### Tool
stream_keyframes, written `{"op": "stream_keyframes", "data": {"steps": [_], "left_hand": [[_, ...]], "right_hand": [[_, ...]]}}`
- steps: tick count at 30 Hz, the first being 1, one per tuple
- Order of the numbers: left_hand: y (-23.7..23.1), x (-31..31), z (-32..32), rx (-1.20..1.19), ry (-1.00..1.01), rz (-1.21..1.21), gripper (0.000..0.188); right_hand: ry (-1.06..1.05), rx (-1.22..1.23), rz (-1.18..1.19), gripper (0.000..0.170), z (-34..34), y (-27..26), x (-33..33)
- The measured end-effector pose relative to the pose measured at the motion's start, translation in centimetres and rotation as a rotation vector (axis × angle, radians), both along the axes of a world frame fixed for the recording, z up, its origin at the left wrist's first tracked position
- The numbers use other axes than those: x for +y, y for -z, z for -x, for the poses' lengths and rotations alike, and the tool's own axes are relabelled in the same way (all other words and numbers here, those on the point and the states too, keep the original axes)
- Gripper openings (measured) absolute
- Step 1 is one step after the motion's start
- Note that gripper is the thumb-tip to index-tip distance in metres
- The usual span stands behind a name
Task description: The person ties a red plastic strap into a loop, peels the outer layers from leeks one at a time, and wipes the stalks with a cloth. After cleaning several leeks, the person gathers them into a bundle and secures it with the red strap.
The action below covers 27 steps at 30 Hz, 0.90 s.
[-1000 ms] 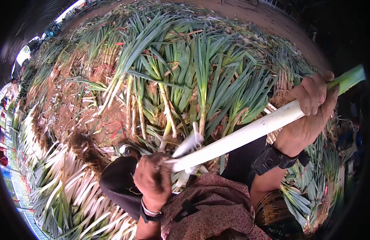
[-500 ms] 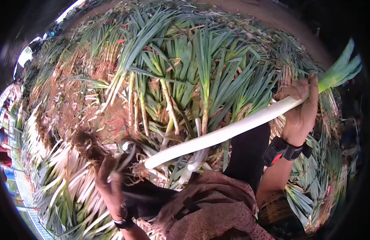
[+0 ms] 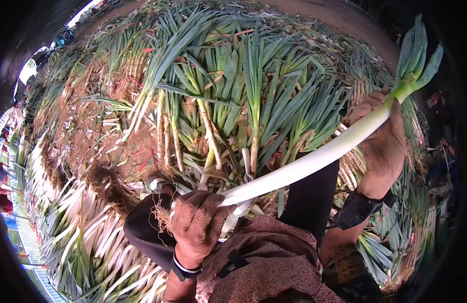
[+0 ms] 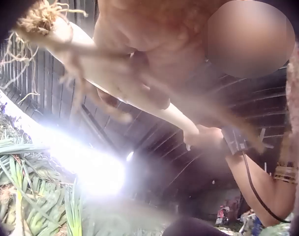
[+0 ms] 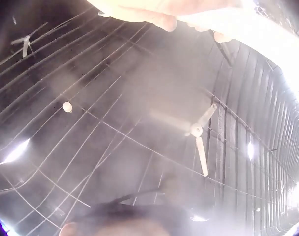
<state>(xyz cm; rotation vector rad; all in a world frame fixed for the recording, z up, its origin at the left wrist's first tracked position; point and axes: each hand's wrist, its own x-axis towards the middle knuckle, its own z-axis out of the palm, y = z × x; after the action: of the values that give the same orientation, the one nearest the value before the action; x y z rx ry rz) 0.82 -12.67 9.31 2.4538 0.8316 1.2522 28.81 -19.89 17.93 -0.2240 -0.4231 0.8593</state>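
A person holds a long white leek with splayed green leaves [image 3: 299, 174] slantwise above dark trousers [image 3: 312, 202], the left hand [image 3: 197, 222] gripping near its stringy roots, the right hand [image 3: 384, 139] curled round the stalk just below the leaves, beside heaped white-stalked leeks [image 3: 94, 235].

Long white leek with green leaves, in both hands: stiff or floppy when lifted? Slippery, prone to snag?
Probably springy, not limp: the long white leek with green leaves spans the bare left hand and bare right hand with only a gentle curve. Likely fairly slippery, since its surface looks smooth. The tangled, thread-like tan roots splay loosely, so might snag.
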Motion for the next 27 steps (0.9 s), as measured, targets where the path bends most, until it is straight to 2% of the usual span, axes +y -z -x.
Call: {"op": "stream_keyframes", "data": {"steps": [6,8,9,10,11,12,14,16,17,18,19,20,21,22,23,24,25,26,27], "left_hand": [[0.5,0.4,0.8,0.076,0.047,-0.143,0.027],[0.9,-0.2,1.6,-0.164,0.021,0.161,0.02],[2.1,-0.1,1.7,-0.563,0.02,0.374,0.012],[2.4,0.8,3.5,-0.625,0.004,0.407,0.01],[1.7,1.0,4.2,-0.878,0.196,0.631,0.016],[1.4,1.5,5.7,-0.972,0.132,0.651,0.014],[2.6,2.8,9.7,-0.873,-0.123,0.567,0.013],[3.3,3.6,13.0,-0.4,-0.475,0.616,0.023],[2.2,3.3,11.6,-0.422,-0.368,0.697,0.03],[1.5,3.0,10.6,-0.365,-0.318,0.587,0.031],[-0.2,2.7,9.9,0.021,-0.325,0.224,0.034],[-0.6,1.4,8.9,0.125,-0.35,0.279,0.038],[2.0,1.4,9.5,0.199,-0.196,0.201,0.039],[0.4,2.0,7.7,0.447,-0.03,0.04,0.04],[0.9,1.4,6.9,0.471,0.002,0.315,0.037],[2.9,1.4,6.6,0.348,0.106,0.196,0.033],[3.5,0.9,6.3,0.304,0.157,0.347,0.03],[4.6,0.8,6.3,0.251,0.292,0.372,0.034],[5.0,0.1,6.3,0.216,0.298,0.476,0.037]], "right_hand": [[0.003,0.045,0.003,0.022,0.4,0.0,0.0],[0.037,0.03,0.019,0.021,0.2,0.0,0.2],[0.054,0.02,0.028,0.021,-0.2,0.2,0.2],[0.068,0.012,0.035,0.021,-0.7,0.6,0.2],[0.081,-0.002,0.041,0.021,-1.3,1.1,0.0],[0.089,-0.021,0.045,0.02,-2.1,1.8,-0.1],[0.104,-0.068,0.05,0.022,-3.5,2.7,-0.5],[0.16,-0.11,0.063,0.024,-3.8,3.3,-0.5],[0.175,-0.132,0.052,0.026,-3.5,3.4,-0.2],[0.142,-0.155,0.036,0.024,-3.1,3.4,-0.1],[0.193,-0.164,0.104,0.025,-2.6,3.2,0.0],[0.231,-0.17,0.158,0.025,-2.1,3.1,0.4],[0.165,-0.21,0.084,0.026,-2.2,3.3,0.7],[0.102,-0.249,0.004,0.028,-2.6,3.7,1.0],[0.066,-0.24,-0.046,0.03,-3.1,3.8,1.0],[0.041,-0.233,-0.091,0.033,-3.4,3.8,1.1],[-0.013,-0.231,-0.19,0.034,-3.0,3.4,1.5],[-0.021,-0.216,-0.211,0.034,-2.7,3.1,1.6],[-0.033,-0.217,-0.235,0.035,-2.1,2.6,1.5]]}}
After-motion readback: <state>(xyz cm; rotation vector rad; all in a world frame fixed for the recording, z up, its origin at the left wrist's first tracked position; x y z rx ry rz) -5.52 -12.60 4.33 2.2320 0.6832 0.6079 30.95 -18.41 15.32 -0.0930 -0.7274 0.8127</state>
